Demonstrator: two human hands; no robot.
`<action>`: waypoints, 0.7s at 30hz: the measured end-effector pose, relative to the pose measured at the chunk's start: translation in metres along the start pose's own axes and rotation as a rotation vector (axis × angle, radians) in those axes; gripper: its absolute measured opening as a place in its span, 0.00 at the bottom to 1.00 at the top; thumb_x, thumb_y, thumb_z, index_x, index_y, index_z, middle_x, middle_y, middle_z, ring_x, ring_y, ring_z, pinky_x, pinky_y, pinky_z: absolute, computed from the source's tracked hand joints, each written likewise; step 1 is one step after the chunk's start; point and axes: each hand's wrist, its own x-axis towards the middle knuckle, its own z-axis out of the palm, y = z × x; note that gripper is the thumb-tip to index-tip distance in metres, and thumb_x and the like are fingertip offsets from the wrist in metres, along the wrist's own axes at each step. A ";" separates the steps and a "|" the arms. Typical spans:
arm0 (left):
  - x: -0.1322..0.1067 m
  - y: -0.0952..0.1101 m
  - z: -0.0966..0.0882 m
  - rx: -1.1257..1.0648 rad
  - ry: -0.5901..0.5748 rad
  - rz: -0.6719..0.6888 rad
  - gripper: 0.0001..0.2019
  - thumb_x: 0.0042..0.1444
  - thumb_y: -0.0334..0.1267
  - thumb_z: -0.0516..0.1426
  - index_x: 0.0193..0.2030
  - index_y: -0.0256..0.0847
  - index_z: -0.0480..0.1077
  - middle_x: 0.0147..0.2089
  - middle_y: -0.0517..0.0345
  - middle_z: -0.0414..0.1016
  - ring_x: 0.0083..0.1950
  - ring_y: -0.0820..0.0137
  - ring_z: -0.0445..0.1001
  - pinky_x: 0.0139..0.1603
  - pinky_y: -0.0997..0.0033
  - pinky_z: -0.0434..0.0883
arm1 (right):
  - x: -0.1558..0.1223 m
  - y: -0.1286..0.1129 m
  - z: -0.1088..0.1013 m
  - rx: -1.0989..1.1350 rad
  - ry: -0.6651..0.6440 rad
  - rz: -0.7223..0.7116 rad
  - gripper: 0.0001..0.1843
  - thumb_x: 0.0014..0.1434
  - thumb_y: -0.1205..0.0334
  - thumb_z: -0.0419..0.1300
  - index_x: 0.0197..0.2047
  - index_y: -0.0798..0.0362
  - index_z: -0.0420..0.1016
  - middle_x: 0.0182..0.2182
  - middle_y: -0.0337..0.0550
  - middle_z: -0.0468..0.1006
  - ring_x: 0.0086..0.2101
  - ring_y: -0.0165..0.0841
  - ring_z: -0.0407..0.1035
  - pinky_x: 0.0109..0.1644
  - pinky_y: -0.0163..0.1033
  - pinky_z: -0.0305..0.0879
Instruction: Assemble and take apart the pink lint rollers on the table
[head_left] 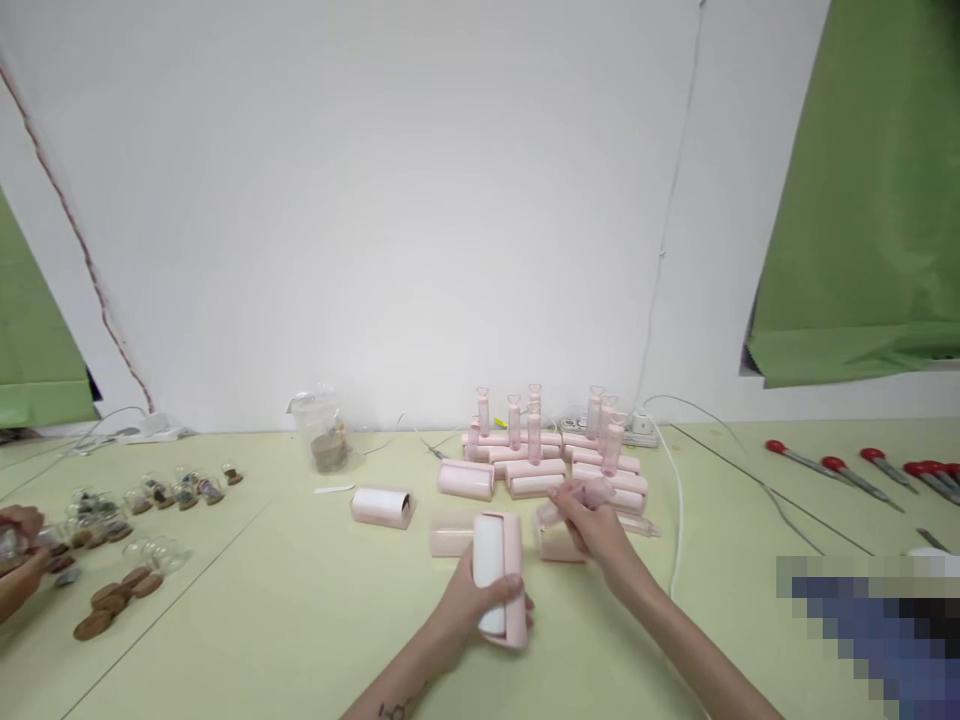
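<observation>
We log one roller, over the bench near us, the grip of our left hand closed round it. The grip of our right hand pinches a pink handle, just before the stack of rollers.

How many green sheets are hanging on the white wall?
2. One green sheet hangs at the left edge; the other green sheet hangs at the upper right. More may lie outside the frame.

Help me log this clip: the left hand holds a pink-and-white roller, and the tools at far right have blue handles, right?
Not quite. In the head view the left hand does hold the pink-and-white roller, but the far-right tools have red handles, not blue.
</observation>
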 end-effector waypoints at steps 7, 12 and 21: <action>0.012 -0.001 -0.013 0.449 0.275 0.197 0.22 0.42 0.45 0.58 0.43 0.38 0.60 0.38 0.51 0.69 0.38 0.63 0.68 0.38 0.65 0.67 | 0.027 0.030 -0.017 -0.454 0.102 -0.074 0.11 0.43 0.59 0.57 0.33 0.51 0.69 0.33 0.42 0.68 0.26 0.35 0.65 0.25 0.34 0.51; 0.012 -0.001 -0.016 0.628 0.320 0.297 0.15 0.46 0.42 0.55 0.40 0.39 0.61 0.35 0.55 0.67 0.37 0.64 0.66 0.37 0.67 0.65 | 0.015 0.023 -0.011 -0.569 0.063 -0.165 0.13 0.51 0.58 0.50 0.39 0.53 0.65 0.38 0.47 0.65 0.30 0.36 0.66 0.30 0.38 0.58; 0.010 0.011 -0.017 0.683 0.453 0.383 0.09 0.48 0.41 0.53 0.35 0.43 0.58 0.26 0.65 0.61 0.26 0.72 0.64 0.27 0.75 0.63 | -0.026 -0.019 0.004 -0.629 -0.187 -0.537 0.16 0.59 0.54 0.45 0.44 0.43 0.71 0.29 0.38 0.77 0.30 0.34 0.70 0.26 0.33 0.58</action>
